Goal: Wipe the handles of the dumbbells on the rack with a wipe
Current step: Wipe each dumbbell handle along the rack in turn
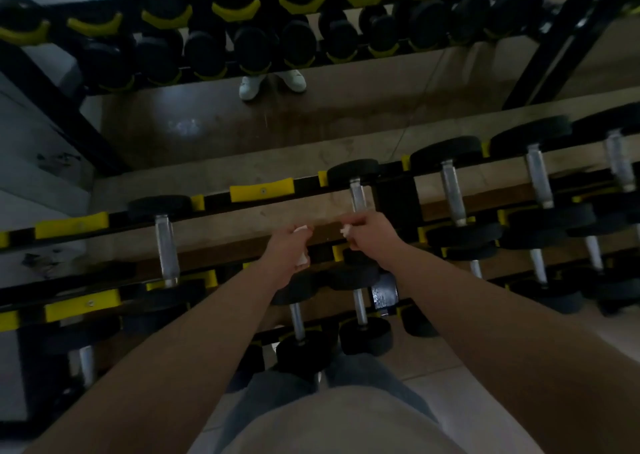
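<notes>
I am standing before the dumbbell rack [394,204] and holding both hands over its top tier, near the middle of the rack. My left grip [289,249] is gripping a white wipe [302,261]; bits of it are showing above and below my curled fingers. My right grip [369,235] is pinching another white bit at the fingertips, and I cannot tell if it is the same wipe or a second piece. The two grips are near each other but not touching.

A dumbbell [358,195] is lying across the top tier just beyond my right grip, with its metal handle pointing toward me. My fingers are just beside the near end of the handle; I cannot tell if they are touching it. Another dumbbell [166,246] is resting toward the left end of this tier, between empty yellow saddles [261,189], and more dumbbells [452,190] are lying toward the right end. Behind the rack, a mirror [311,124] is reflecting white shoes [272,81].
</notes>
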